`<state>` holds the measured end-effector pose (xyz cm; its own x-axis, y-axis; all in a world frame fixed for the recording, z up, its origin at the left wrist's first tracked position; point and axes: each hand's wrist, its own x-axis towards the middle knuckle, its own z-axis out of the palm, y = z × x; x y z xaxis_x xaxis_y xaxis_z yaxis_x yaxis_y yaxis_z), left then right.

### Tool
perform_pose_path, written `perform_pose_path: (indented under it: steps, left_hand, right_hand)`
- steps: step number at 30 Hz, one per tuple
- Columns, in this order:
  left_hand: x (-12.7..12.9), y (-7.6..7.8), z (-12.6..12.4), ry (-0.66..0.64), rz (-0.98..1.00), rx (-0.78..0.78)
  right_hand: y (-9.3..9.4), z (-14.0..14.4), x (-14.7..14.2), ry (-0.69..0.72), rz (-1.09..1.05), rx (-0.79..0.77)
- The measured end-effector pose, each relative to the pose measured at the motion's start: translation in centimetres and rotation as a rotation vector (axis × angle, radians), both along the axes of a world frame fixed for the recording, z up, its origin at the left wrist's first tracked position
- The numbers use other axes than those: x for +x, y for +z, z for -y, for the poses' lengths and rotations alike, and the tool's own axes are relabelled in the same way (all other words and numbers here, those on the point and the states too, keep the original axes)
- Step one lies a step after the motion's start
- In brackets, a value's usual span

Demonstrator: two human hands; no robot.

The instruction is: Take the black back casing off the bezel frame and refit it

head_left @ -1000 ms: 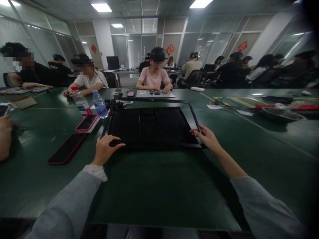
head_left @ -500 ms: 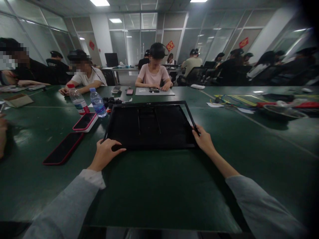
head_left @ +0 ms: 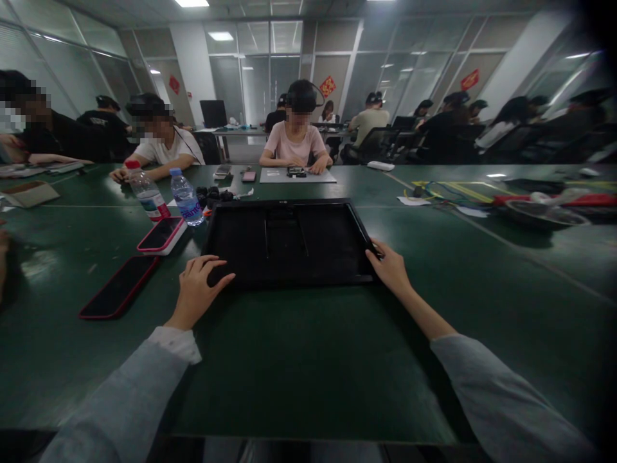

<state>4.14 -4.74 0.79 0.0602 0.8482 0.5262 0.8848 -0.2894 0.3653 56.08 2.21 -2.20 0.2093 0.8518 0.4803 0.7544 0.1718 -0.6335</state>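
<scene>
We see a large black flat panel (head_left: pixel 289 241), like the back of a monitor, lying flat on the green worktop (head_left: pixel 308 360) straight ahead of us, with a thin black frame sitting around its edges. Our left hand (head_left: pixel 197 288) rests on the panel's near left corner, fingers spread and laid flat on the surface, gripping nothing. Our right hand (head_left: pixel 391 267) is at the near right corner, its fingers curled onto the frame's right edge; whether they pinch it or only press on it, we cannot tell. Both grey sleeves reach in from the bottom of the view.

Just left of the panel lie two phones: one in a red case (head_left: pixel 118 286), face up, and beyond it one in a pink case (head_left: pixel 161 235). Behind those stand two water bottles, one with a red cap (head_left: pixel 144 193) and one with a blue cap (head_left: pixel 186 198). Across the worktop a person in a pink shirt (head_left: pixel 295 145) sits facing us with hands on a grey mat (head_left: pixel 296 175). Coloured cables (head_left: pixel 448 191) lie far right.
</scene>
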Motion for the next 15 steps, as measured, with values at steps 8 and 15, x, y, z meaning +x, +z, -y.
perform_pose_path:
  steps: [8, 15]
  left_hand:
    - [-2.2, -1.5, -2.0, 0.273, 0.121, -0.088]
    - [-2.8, -1.6, -2.1, 0.31, 0.096, -0.195]
  right_hand:
    - [-0.5, -0.4, 0.1, -0.012, -0.032, -0.034]
    - [-0.9, -0.8, 0.4, -0.014, -0.096, -0.064]
